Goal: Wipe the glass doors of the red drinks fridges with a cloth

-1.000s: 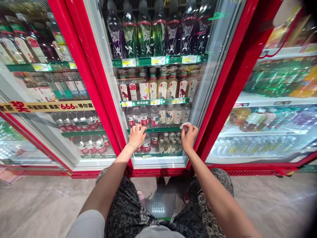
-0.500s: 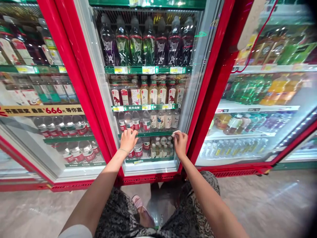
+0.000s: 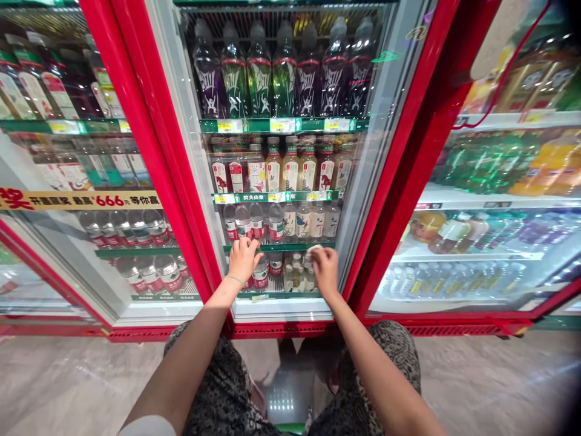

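A glass cooler door with a red frame [image 3: 157,121] stands in front of me, with rows of bottles behind the glass. My right hand [image 3: 325,269] pinches a small white cloth or tissue [image 3: 314,249] against the lower right part of the glass. My left hand [image 3: 244,260] is at the lower left part of the same pane, its fingers curled and bunched; nothing can be made out in them. Behind the hands are red-labelled water bottles [image 3: 275,224] and a green shelf edge [image 3: 290,247].
More coolers flank this one, with a yellow banner [image 3: 91,200] on the left door and a red cord [image 3: 512,66] hanging at the right. My knees [image 3: 393,351] are bent close to the cooler's red base [image 3: 281,329], above a shiny floor [image 3: 472,375].
My right hand has moved a little left across the glass with the white cloth, closer to my left hand. The view has shifted, so the coolers appear farther right.
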`<state>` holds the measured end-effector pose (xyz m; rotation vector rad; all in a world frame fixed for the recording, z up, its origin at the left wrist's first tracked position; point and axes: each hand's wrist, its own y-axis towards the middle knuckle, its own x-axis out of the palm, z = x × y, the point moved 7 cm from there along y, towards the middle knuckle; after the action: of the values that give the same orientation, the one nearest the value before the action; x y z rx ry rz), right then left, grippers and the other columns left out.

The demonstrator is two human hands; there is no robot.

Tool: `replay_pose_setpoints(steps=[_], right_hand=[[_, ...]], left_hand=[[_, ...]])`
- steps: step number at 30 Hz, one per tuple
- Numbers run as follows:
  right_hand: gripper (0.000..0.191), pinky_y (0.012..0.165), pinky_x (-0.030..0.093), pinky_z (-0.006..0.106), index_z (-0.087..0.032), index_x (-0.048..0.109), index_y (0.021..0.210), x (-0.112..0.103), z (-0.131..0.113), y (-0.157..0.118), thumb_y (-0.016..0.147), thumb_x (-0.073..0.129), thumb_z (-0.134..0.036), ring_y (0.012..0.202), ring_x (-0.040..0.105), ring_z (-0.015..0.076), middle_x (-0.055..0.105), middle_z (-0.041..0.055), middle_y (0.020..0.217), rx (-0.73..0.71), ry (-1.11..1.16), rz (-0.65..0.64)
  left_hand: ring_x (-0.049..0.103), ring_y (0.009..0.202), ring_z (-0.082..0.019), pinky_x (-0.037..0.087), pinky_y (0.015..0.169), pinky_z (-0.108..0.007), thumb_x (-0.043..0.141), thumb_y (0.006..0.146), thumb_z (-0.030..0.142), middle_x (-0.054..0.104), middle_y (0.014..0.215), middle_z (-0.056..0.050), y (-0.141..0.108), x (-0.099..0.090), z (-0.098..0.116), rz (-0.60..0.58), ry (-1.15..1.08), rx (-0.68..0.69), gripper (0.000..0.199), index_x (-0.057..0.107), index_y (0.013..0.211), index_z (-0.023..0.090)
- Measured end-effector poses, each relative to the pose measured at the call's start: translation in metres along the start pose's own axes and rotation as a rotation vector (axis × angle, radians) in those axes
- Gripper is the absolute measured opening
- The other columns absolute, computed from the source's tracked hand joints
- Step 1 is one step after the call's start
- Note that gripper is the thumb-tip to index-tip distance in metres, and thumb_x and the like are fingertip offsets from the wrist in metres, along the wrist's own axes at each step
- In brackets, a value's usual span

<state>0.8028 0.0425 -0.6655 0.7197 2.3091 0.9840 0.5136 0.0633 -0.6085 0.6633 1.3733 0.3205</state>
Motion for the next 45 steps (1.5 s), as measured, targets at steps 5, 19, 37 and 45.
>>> replay_pose_setpoints(steps=[5, 19, 37, 45], right_hand=[[0.031, 0.102, 0.045, 0.045, -0.017, 0.063, 0.116, -0.023, 0.028, 0.013, 0.096, 0.047, -0.035, 0.117, 0.044, 0.0265, 0.035, 0.012, 0.121, 0.234, -0.005, 0.292], [0.035, 0.104, 0.048, 0.046, -0.022, 0.066, 0.13, 0.049, -0.057, 0.014, 0.1, 0.049, -0.027, 0.115, 0.053, 0.026, 0.051, 0.0132, 0.121, -0.049, 0.029, 0.043], [0.044, 0.091, 0.054, 0.038, -0.031, 0.066, 0.132, 0.096, -0.089, -0.022, 0.097, 0.049, -0.013, 0.106, 0.057, 0.0244, 0.063, 0.0091, 0.121, -0.403, -0.148, -0.303], [0.049, 0.102, 0.051, 0.042, -0.028, 0.057, 0.144, 0.122, -0.126, -0.001, 0.099, 0.046, -0.012, 0.12, 0.053, 0.0266, 0.058, 0.0127, 0.132, -0.391, -0.11, -0.197]], left_hand=[[0.049, 0.106, -0.027, 0.047, 0.093, -0.038, 0.073, 0.089, 0.035, 0.053, 0.114, -0.009, 0.0, 0.002, 0.0, 0.002, 0.007, -0.014, 0.023, 0.066, 0.109, 0.025], [0.05, 0.106, -0.027, 0.049, 0.094, -0.041, 0.07, 0.091, 0.033, 0.054, 0.116, -0.009, -0.003, 0.007, -0.008, 0.041, -0.073, 0.008, 0.02, 0.067, 0.11, 0.027], [0.05, 0.109, -0.026, 0.049, 0.1, -0.041, 0.059, 0.096, 0.023, 0.055, 0.115, -0.009, -0.031, 0.024, -0.031, 0.1, -0.214, -0.03, 0.016, 0.07, 0.108, 0.025], [0.053, 0.111, -0.025, 0.05, 0.101, -0.042, 0.06, 0.095, 0.021, 0.054, 0.114, -0.009, -0.043, 0.031, -0.05, 0.089, -0.23, -0.055, 0.018, 0.069, 0.11, 0.026]])
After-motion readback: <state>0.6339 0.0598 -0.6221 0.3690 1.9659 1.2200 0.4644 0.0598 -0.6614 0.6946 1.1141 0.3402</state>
